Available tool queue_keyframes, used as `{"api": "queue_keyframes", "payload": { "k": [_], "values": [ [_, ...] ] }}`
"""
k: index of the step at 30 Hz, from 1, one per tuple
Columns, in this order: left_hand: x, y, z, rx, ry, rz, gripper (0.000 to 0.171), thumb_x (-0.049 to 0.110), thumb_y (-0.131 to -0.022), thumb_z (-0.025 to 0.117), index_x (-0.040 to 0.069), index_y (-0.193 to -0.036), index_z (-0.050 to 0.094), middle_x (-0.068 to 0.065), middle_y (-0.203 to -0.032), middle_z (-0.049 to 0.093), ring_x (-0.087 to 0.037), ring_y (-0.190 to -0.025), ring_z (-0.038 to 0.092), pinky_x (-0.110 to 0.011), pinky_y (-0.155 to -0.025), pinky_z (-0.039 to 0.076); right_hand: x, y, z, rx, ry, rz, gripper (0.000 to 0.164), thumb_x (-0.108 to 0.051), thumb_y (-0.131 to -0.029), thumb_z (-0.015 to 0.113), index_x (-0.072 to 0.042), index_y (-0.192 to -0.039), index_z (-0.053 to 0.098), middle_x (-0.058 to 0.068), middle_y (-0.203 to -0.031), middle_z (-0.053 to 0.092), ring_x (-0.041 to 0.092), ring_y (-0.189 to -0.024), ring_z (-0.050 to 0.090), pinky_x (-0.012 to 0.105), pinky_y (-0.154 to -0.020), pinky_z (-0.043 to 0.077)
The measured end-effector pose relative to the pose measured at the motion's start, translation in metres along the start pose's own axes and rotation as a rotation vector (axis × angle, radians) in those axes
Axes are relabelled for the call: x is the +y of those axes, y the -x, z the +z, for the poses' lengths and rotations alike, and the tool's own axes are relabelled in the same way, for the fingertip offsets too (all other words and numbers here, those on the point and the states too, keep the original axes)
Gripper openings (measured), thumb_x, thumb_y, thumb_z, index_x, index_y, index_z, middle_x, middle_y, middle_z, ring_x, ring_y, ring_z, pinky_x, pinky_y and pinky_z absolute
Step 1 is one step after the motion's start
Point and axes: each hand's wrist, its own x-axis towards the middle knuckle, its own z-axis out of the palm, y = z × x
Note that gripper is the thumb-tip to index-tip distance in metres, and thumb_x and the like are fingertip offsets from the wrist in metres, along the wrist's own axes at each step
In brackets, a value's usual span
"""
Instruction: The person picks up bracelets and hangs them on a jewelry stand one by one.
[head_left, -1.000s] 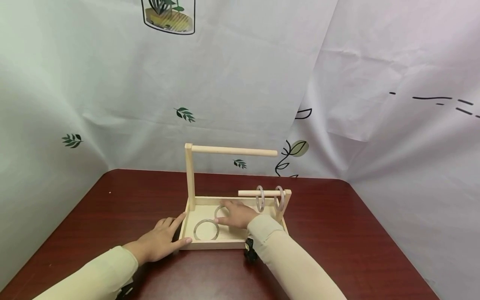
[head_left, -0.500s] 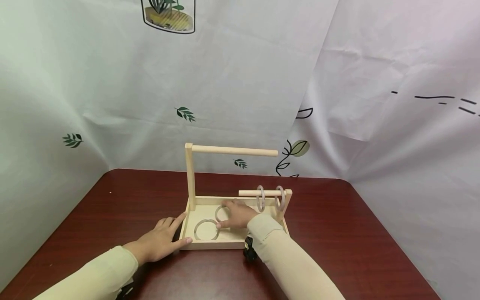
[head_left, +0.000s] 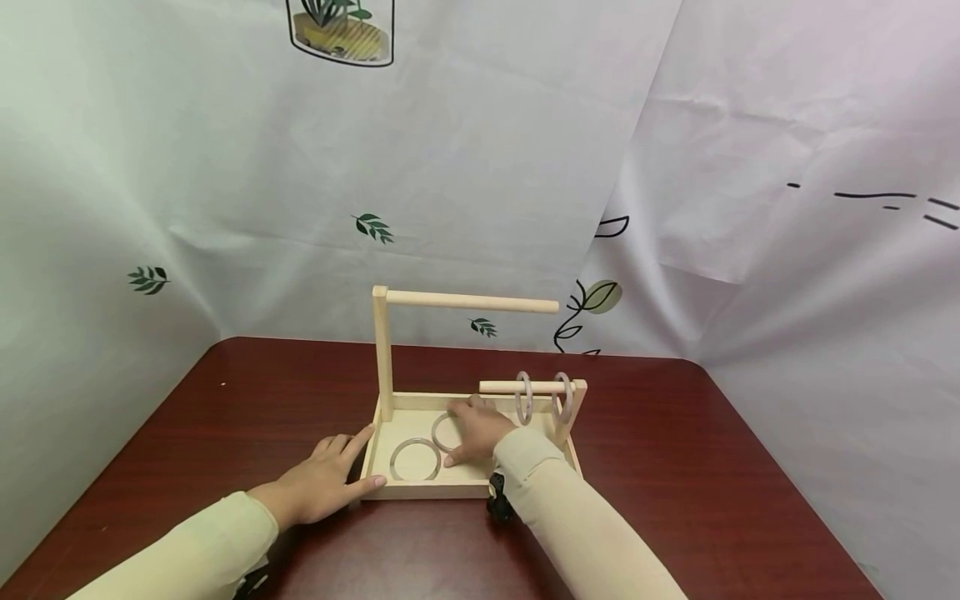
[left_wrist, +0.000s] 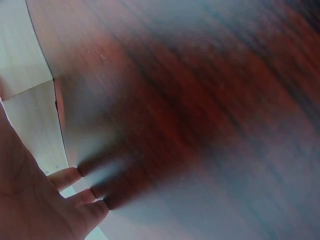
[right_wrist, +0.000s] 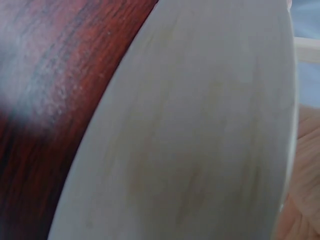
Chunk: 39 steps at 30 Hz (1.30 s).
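A pale wooden tray [head_left: 423,492] stands on the table, with a tall post and an upper bar [head_left: 472,302] at its left and a short bar [head_left: 495,387] at its right. Two pinkish bangles hang on the short bar, a left bangle [head_left: 523,398] and a right bangle [head_left: 562,398]. On the tray floor lie a front bangle [head_left: 415,460] and a back bangle [head_left: 437,442]. My right hand [head_left: 482,431] is over the tray beside the back bangle, thumb and index finger spread apart, the rest partly hidden. My left hand [head_left: 318,479], fingers extended, touches the tray's left edge.
The tray sits on a dark red wooden table [head_left: 675,492]. White cloth [head_left: 487,167] with printed leaves rises behind and at both sides. A black wrist device [head_left: 498,500] is under the right sleeve.
My right thumb has drawn away from the front bangle, and the right hand has shifted slightly right. More of the back bangle shows. The left hand has stayed put.
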Motion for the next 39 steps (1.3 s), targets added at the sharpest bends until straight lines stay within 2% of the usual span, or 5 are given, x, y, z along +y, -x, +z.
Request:
{"api": "queue_keyframes", "payload": {
  "k": [8, 19, 25, 30, 39],
  "values": [
    [0.0001, 0.0008, 0.0008, 0.005, 0.000, -0.004, 0.086, 0.062, -0.090, 0.053, 0.008, -0.152, 0.027, -0.026, -0.133, 0.045, -0.048, -0.129, 0.036, -0.062, -0.091, 0.042, -0.0033, 0.0020, -0.0003, 0.018, 0.011, 0.011, 0.084, -0.039, -0.063, 0.090, -0.014, -0.134, 0.053, 0.014, -0.127, 0.050, 0.032, -0.116, 0.046, 0.039, -0.095, 0.044],
    [0.0000, 0.0008, 0.0006, 0.007, 0.001, -0.004, 0.086, 0.062, -0.090, 0.054, 0.008, -0.152, 0.027, -0.027, -0.133, 0.044, -0.049, -0.129, 0.036, -0.062, -0.089, 0.042, -0.0030, 0.0010, 0.0026, 0.024, 0.052, 0.022, 0.085, -0.042, -0.063, 0.090, -0.002, -0.130, 0.057, 0.017, -0.134, 0.050, 0.034, -0.123, 0.043, 0.037, -0.104, 0.038],
    [0.0000, 0.0012, 0.0004, 0.005, 0.005, -0.003, 0.086, 0.061, -0.090, 0.054, 0.008, -0.152, 0.027, -0.027, -0.133, 0.044, -0.048, -0.129, 0.036, -0.062, -0.089, 0.043, -0.0008, -0.0024, 0.0059, 0.032, 0.080, 0.034, 0.080, -0.044, -0.062, 0.090, 0.000, -0.122, 0.061, 0.017, -0.132, 0.052, 0.033, -0.122, 0.044, 0.035, -0.103, 0.039],
    [-0.0005, 0.0011, 0.0005, 0.003, 0.003, -0.003, 0.086, 0.062, -0.090, 0.053, 0.008, -0.152, 0.027, -0.027, -0.134, 0.044, -0.049, -0.129, 0.035, -0.062, -0.090, 0.042, 0.0003, -0.0044, 0.0067, 0.031, 0.082, 0.048, 0.072, -0.045, -0.062, 0.090, -0.001, -0.112, 0.064, 0.015, -0.120, 0.056, 0.030, -0.115, 0.045, 0.035, -0.099, 0.041],
    [-0.0005, 0.0002, -0.0001, -0.005, 0.008, -0.002, 0.086, 0.062, -0.090, 0.053, 0.008, -0.152, 0.026, -0.029, -0.134, 0.043, -0.050, -0.129, 0.034, -0.063, -0.089, 0.041, 0.0013, -0.0043, 0.0069, 0.042, 0.048, 0.020, 0.062, -0.041, -0.059, 0.091, -0.005, -0.102, 0.064, 0.003, -0.091, 0.059, 0.022, -0.100, 0.047, 0.032, -0.091, 0.043]
  ]
}}
